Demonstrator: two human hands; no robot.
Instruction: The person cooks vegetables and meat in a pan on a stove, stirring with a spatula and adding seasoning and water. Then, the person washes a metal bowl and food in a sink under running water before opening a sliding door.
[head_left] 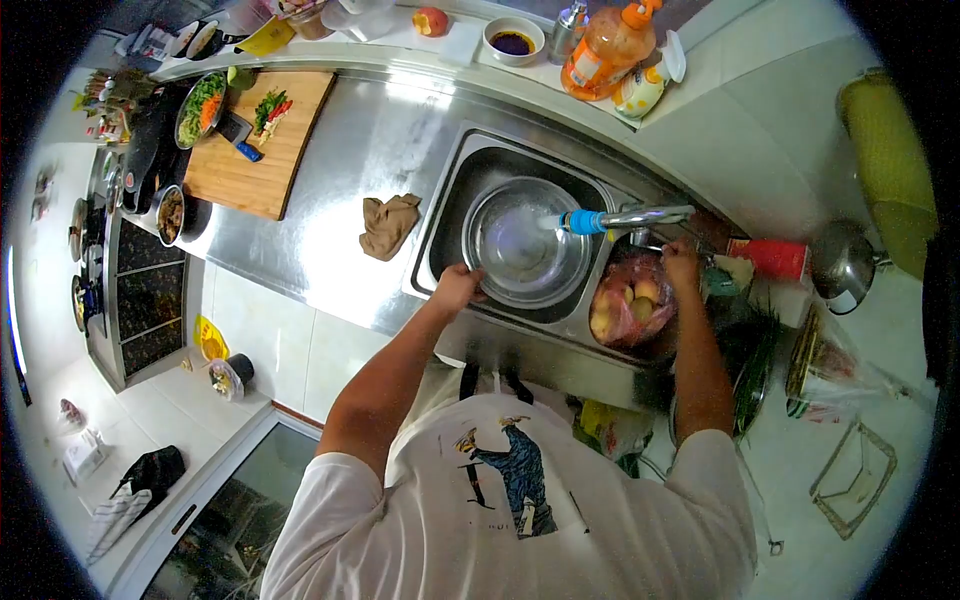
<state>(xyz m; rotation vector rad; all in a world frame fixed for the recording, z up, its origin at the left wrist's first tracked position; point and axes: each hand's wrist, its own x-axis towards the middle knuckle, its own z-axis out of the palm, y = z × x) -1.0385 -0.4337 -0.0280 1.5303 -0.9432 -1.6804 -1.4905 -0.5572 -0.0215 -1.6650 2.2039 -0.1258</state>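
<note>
In the sink (436, 250) stands a round metal basin (478, 215), with water running into it from the faucet (645, 216), which has a blue nozzle (581, 222). My left hand (460, 288) is closed on the basin's near left rim. At the base of the faucet, my right hand (683, 264) has its fingers closed at the faucet handle (648, 241); its grip is partly hidden. Just below and left of that hand, a reddish plastic bag (635, 300) of round yellowish produce sits by the sink's right side.
A brown cloth (388, 226) lies left of the sink. Farther left are a cutting board (230, 185) with chopped vegetables (270, 112) and a blue-handled cleaver (242, 138). An orange soap bottle (608, 55) and a bowl of dark liquid (513, 42) line the back ledge.
</note>
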